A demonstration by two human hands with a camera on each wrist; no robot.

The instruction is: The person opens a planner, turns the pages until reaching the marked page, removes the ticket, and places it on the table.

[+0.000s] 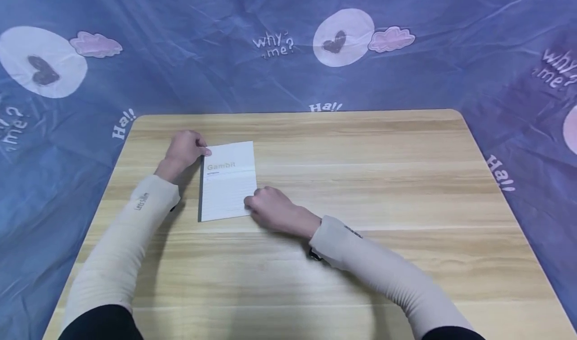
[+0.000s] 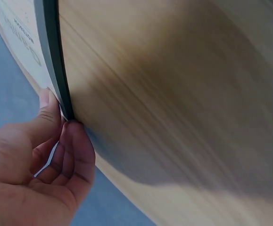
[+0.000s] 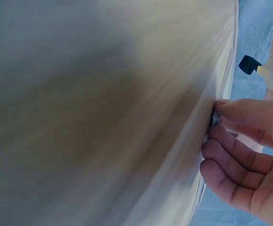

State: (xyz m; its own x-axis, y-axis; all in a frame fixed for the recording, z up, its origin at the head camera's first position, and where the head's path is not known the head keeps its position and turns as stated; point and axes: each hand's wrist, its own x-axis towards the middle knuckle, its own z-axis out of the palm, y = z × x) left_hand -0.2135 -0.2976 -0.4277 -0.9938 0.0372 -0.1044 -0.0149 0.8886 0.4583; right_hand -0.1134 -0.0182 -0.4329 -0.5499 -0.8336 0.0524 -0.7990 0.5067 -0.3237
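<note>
Overhead, both hands' fingers pinch the notebook (image 1: 227,181); only the left wrist view shows its dark spine (image 2: 53,56).

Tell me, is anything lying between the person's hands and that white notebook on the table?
Nothing visible. The left hand already touches the Gambit notebook at its top left corner by the grey spine, and the right hand touches its lower right corner.

Sleeves (image 1: 121,240): two, cream, close-fitting, worn to the wrists; small dark lettering is printed near left cuff (image 1: 141,201). Black fabric is seen at upper arms.
</note>
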